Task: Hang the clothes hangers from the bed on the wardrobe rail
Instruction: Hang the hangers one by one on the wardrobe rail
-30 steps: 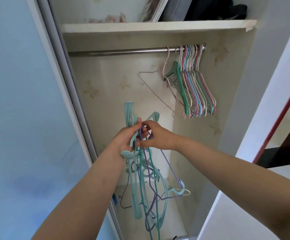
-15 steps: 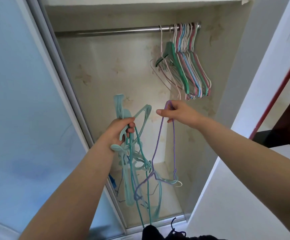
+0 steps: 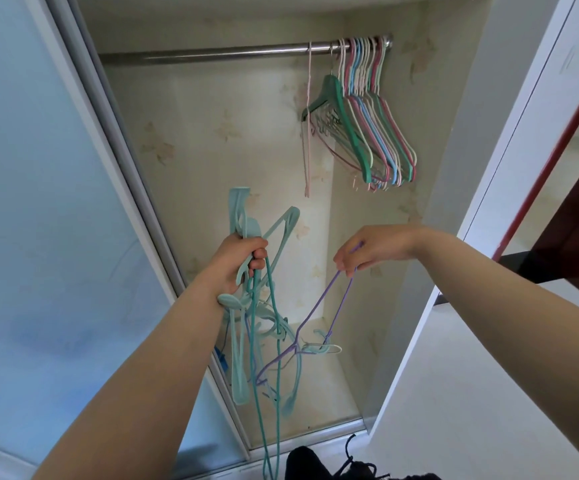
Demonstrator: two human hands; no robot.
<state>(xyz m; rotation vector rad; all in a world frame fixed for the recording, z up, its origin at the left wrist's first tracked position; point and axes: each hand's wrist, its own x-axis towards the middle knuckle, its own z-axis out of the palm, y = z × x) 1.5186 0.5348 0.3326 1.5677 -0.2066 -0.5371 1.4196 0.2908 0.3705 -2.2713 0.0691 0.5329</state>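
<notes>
Right hand [image 3: 372, 249] pinches purple hanger [image 3: 319, 310]; no writing legible.

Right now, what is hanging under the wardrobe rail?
Under the rail, a bunch of coloured hangers hangs at its right end, with one pink hanger apart. Their hooks overlap, so the count is unclear.

Open wardrobe [image 3: 229, 140] with stained, perhaps floral-papered back wall, frosted blue sliding door [image 3: 38, 202], pale floor [image 3: 454, 410].

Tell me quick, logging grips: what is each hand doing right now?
Left hand: grips the bunch of teal hangers.
Right hand: pinches the purple hanger.
</notes>
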